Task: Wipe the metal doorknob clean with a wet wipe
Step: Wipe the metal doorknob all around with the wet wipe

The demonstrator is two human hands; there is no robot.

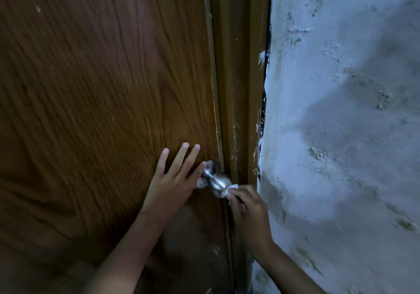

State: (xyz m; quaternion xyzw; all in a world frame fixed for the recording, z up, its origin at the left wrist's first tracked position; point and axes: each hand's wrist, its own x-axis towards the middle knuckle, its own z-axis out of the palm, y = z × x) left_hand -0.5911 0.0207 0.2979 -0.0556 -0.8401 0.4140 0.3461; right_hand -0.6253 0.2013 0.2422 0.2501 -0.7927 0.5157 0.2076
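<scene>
A round silver metal doorknob (217,181) sticks out near the right edge of a brown wood-grain door (102,100). My right hand (248,209) pinches a small white wet wipe (230,190) and presses it against the knob's front right face. My left hand (175,177) lies flat on the door just left of the knob, fingers spread and pointing up, the forefinger touching the knob's base plate. Most of the wipe is hidden inside my right fingers.
The brown door frame (238,89) runs vertically right of the knob. A rough, stained white plaster wall (341,123) fills the right side, close to my right forearm.
</scene>
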